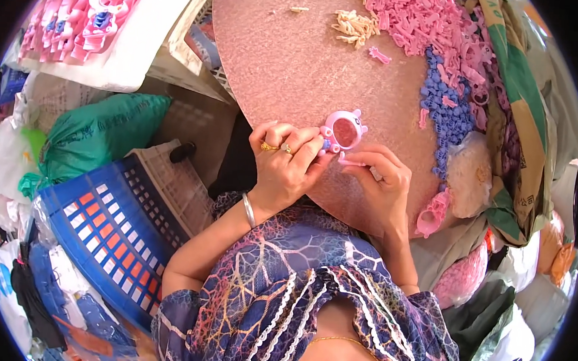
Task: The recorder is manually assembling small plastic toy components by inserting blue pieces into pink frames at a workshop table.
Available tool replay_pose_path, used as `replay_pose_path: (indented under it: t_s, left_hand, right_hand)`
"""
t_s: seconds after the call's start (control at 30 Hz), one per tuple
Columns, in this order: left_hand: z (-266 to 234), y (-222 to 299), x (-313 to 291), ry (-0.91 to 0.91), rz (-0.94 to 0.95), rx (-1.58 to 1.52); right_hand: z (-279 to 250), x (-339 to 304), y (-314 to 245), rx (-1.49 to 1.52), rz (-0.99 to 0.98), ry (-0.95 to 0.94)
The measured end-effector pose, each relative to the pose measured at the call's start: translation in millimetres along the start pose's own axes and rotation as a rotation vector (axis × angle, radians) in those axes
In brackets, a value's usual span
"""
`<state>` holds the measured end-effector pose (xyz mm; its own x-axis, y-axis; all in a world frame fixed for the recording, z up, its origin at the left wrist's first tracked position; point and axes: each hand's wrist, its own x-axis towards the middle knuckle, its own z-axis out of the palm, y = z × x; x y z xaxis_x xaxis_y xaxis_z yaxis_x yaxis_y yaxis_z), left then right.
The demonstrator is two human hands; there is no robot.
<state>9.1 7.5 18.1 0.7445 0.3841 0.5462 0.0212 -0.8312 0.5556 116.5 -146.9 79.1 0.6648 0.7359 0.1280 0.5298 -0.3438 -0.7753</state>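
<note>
My left hand (285,159) is closed around the lower part of a pink plastic toy (337,116) with a round open ring, small ear-like bumps and a bit of blue below the ring. The toy is held just above the round table (288,63). Close to its lower end, my right hand (386,180) pinches a small pink plastic piece (349,162) between thumb and forefinger. Whether that piece touches the toy is hard to make out. My fingers hide much of the toy's lower part.
Piles of pink pieces (412,20), blue pieces (446,110) and cream pieces (354,27) lie on the table. A pink ring-shaped part (434,213) is at its right edge. Left stand a white tray (128,61) of pink toys, a green bag (105,125) and a blue basket (103,229).
</note>
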Motion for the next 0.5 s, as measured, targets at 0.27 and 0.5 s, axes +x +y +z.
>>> replay_pose_path:
  t_s: [0.27,0.5]
  left_hand:
    - [0,-2,2,0.0,0.011,-0.015]
    - [0,-2,-1,-0.005,0.001,-0.018]
  right_hand:
    - [1,9,1,-0.034,0.047,-0.039]
    - [-6,20,-11,-0.025,0.181,-0.111]
